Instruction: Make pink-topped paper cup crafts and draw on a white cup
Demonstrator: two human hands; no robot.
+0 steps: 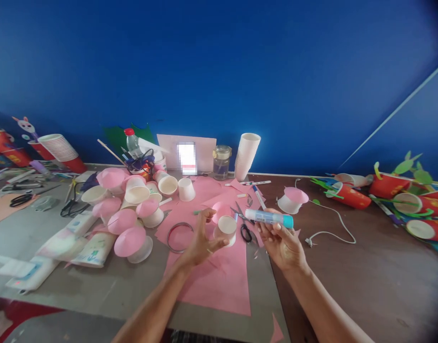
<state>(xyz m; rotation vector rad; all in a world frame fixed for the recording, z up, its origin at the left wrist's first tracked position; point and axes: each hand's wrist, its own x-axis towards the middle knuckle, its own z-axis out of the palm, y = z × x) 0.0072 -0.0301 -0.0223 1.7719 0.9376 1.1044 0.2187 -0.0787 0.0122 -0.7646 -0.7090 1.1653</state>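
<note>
The right hand [281, 243] grips a glue stick [269, 217]; its label is too blurred to read. The left hand [201, 243], fingers spread, touches a paper cup [226, 229] on the pink paper [219, 281].

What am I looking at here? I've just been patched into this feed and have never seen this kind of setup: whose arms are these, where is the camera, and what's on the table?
There is no machine: these are a person's two bare arms, filmed by one camera worn on the head, looking forward and down. The right hand holds a glue stick with a teal cap. The left hand touches a small paper cup standing on pink paper. Scissors lie between the hands. On the left sit cups covered with pink paper; at the back, a stack of white cups and a glass jar. On the right lie red cups with green cut-outs and a white cable.
</note>
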